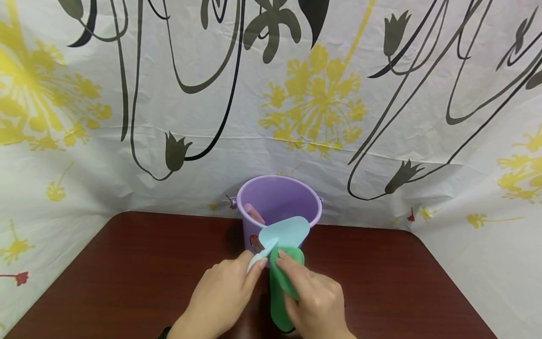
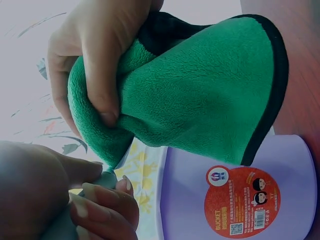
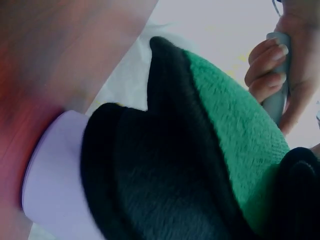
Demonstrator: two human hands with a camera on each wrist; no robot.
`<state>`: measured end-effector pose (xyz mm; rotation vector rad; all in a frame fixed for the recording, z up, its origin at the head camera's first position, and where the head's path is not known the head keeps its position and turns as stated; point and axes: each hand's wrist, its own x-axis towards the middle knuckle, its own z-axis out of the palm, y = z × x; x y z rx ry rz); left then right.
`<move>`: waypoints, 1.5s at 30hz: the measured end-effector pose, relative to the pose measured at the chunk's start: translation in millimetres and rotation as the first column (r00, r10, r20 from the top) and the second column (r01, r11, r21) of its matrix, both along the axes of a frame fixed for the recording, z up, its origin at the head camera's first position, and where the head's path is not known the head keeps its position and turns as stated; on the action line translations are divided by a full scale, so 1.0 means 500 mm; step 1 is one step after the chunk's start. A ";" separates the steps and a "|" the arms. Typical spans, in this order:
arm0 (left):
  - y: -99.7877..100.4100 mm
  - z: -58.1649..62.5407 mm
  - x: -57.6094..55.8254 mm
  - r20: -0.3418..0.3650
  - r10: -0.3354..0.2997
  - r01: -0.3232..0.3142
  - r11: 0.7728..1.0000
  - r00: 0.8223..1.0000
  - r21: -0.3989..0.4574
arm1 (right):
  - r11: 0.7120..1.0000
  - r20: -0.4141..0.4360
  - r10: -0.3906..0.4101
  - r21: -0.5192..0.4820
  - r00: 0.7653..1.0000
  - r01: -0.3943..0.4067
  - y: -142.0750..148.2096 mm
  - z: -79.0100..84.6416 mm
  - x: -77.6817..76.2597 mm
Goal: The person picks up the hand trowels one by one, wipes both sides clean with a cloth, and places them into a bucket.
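In the head view, my left hand [image 1: 220, 294] grips the handle of a light-blue spatula [image 1: 288, 230] with a broad, rounded blade. The blade tilts up before the rim of a purple bucket [image 1: 277, 178]. My right hand [image 1: 317, 296] holds a green cloth [image 1: 279, 301] against the lower part of the blade, its fingers bent over the fabric. Black edging and a dark reverse side show on the cloth [image 3: 150, 170] in the right wrist view. The left wrist view has the spatula's blade mostly hidden behind the cloth [image 2: 195, 90].
A pink rod-like thing [image 1: 253, 213] leans inside the bucket. The bucket stands near the back edge of a dark red-brown table [image 1: 169, 254], and a red label [image 2: 242, 202] is on its side. Behind it hangs a white sheet [image 1: 211, 183] with floral print.
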<state>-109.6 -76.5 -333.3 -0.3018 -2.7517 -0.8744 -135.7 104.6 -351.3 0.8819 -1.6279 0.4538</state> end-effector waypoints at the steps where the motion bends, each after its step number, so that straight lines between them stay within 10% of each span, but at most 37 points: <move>1: 0.001 -0.001 0.000 -0.004 -0.001 0.001 1.000 1.000 -0.003 | 1.000 0.001 -0.002 -0.001 1.000 0.002 0.000 0.000 0.000; 22: 0.010 -0.012 0.001 0.043 -0.042 0.043 0.999 0.998 -0.033 | 0.979 0.070 -0.168 -0.104 0.983 0.175 0.055 0.021 -0.019; 38: 0.012 -0.006 0.002 -0.015 0.007 -0.008 0.996 1.000 -0.086 | 0.995 0.150 -0.048 -0.080 0.987 0.061 0.019 -0.005 -0.006; 45: 0.028 -0.023 0.001 -0.156 0.040 -0.062 0.988 0.987 -0.139 | 0.996 0.143 -0.033 -0.072 0.989 0.044 0.004 -0.020 -0.004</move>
